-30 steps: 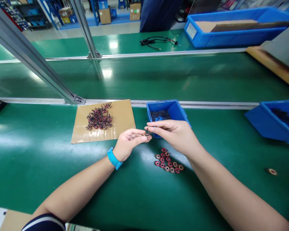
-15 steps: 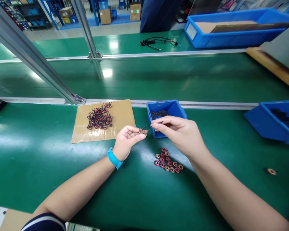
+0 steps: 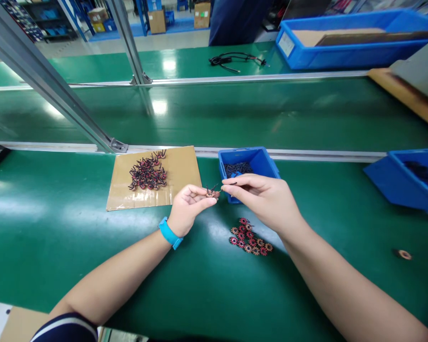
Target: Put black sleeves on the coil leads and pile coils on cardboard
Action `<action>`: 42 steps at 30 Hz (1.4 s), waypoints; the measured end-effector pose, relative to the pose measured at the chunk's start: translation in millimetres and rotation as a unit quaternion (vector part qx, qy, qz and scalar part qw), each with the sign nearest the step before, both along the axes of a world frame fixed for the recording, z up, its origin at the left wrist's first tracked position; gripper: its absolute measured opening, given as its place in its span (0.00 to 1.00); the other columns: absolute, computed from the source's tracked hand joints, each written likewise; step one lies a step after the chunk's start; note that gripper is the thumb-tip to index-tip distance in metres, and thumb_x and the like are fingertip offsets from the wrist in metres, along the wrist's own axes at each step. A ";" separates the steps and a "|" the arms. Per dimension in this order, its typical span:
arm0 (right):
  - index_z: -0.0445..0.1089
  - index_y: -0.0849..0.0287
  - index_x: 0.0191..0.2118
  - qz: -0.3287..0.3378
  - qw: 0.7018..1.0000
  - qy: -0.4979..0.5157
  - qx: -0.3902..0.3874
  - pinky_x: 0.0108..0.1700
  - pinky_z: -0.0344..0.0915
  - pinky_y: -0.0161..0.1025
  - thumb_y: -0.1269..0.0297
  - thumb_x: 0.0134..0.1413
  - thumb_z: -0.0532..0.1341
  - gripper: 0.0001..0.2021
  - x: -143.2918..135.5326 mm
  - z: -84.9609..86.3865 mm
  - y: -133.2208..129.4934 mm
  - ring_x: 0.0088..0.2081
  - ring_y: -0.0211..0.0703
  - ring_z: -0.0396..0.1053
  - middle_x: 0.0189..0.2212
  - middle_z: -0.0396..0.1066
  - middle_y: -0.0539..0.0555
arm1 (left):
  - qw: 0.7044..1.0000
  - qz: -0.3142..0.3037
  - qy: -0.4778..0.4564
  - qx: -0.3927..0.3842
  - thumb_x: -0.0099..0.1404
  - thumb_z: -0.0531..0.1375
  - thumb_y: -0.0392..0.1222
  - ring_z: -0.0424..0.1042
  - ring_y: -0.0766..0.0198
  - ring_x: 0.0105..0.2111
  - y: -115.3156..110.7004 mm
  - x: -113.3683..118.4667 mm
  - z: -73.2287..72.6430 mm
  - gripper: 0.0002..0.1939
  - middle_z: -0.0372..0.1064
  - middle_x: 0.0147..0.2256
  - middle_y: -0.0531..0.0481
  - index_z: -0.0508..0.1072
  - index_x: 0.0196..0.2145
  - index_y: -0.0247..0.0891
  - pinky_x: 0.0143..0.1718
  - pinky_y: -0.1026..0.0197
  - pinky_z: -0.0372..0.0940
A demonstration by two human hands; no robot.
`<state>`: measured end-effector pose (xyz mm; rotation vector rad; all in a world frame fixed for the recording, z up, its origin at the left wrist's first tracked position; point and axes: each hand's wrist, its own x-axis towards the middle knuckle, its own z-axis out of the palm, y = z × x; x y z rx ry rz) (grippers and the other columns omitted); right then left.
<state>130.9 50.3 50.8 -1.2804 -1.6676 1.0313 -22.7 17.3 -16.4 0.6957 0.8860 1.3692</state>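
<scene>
Between thumb and fingers, my left hand (image 3: 189,205) pinches a small copper-coloured wound part (image 3: 210,193) with dark sleeves sticking up. My right hand (image 3: 264,199) pinches a thin black sleeve (image 3: 231,184), its fingertips just right of the wound part. Behind the right hand stands a small blue bin (image 3: 267,163) holding many black sleeves (image 3: 238,168). Nearer the front, a group of red and copper round parts (image 3: 249,237) lies on the green table (image 3: 185,285). A pile of sleeved parts (image 3: 148,173) rests on a cardboard sheet (image 3: 181,166) at the left.
Another blue bin (image 3: 395,183) with dark pieces stands at the right. One ring-shaped part (image 3: 404,255) lies near the right edge. A metal post (image 3: 57,85) slants across the left. Farther back are black cables (image 3: 231,60) and a large blue tray (image 3: 338,58).
My right hand has moved slightly left, bringing its fingertips closer to the part in my left hand. The left hand has barely moved.
</scene>
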 end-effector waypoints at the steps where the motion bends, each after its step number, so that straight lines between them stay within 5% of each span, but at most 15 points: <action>1: 0.77 0.55 0.28 0.002 1.000 0.001 -0.006 0.38 0.72 0.43 0.63 0.43 0.65 0.05 0.1 -0.6 -0.3 0.33 0.45 0.75 0.31 0.78 0.52 | 1.000 0.002 0.003 0.001 0.43 0.71 0.38 0.75 0.64 0.35 0.1 0.0 -0.4 0.17 0.73 0.27 0.55 0.66 0.26 0.37 0.44 0.55 0.67; 10: 0.78 0.53 0.32 0.095 0.995 -0.019 0.024 0.46 0.70 0.45 0.64 0.49 0.61 0.08 -0.9 1.0 -4.9 0.41 0.45 0.74 0.38 0.77 0.52 | 1.000 0.014 0.012 0.013 0.42 0.71 0.36 0.73 0.70 0.31 0.2 0.6 0.8 0.17 0.71 0.27 0.57 0.66 0.25 0.36 0.40 0.62 0.67; 15: 0.77 0.54 0.31 0.056 0.992 -0.075 0.084 0.43 0.71 0.45 0.63 0.53 0.58 0.10 15.1 0.8 8.4 0.41 0.47 0.73 0.38 0.76 0.54 | 1.000 0.012 0.000 0.001 0.42 0.71 0.36 0.75 0.64 0.36 -0.4 0.7 1.7 0.18 0.71 0.28 0.56 0.65 0.26 0.36 0.43 0.57 0.67; 20: 0.75 0.60 0.42 0.037 0.954 -0.235 0.185 0.48 0.66 0.52 0.66 0.50 0.59 0.13 28.8 -4.7 18.2 0.42 0.53 0.71 0.40 0.74 0.60 | 1.000 0.010 -0.014 0.003 0.41 0.71 0.36 0.75 0.64 0.36 -0.1 1.7 0.9 0.18 0.71 0.27 0.56 0.65 0.25 0.35 0.42 0.59 0.68; 30: 0.72 0.58 0.28 0.118 0.985 -0.126 -0.008 0.28 0.63 0.36 0.60 0.51 0.60 0.08 4.5 3.9 -2.0 0.28 0.39 0.68 0.27 0.72 0.53 | 0.999 0.002 0.021 0.043 0.42 0.71 0.34 0.74 0.69 0.32 -1.4 1.1 -1.2 0.17 0.72 0.30 0.55 0.66 0.26 0.36 0.40 0.61 0.69; 42: 0.71 0.58 0.27 0.120 0.988 -0.087 0.043 0.30 0.62 0.34 0.65 0.52 0.59 0.06 0.9 -1.2 -6.9 0.29 0.37 0.66 0.26 0.70 0.51 | 0.996 -0.010 0.041 0.076 0.43 0.70 0.35 0.73 0.69 0.32 -2.5 2.2 2.9 0.16 0.71 0.28 0.55 0.66 0.25 0.36 0.39 0.62 0.69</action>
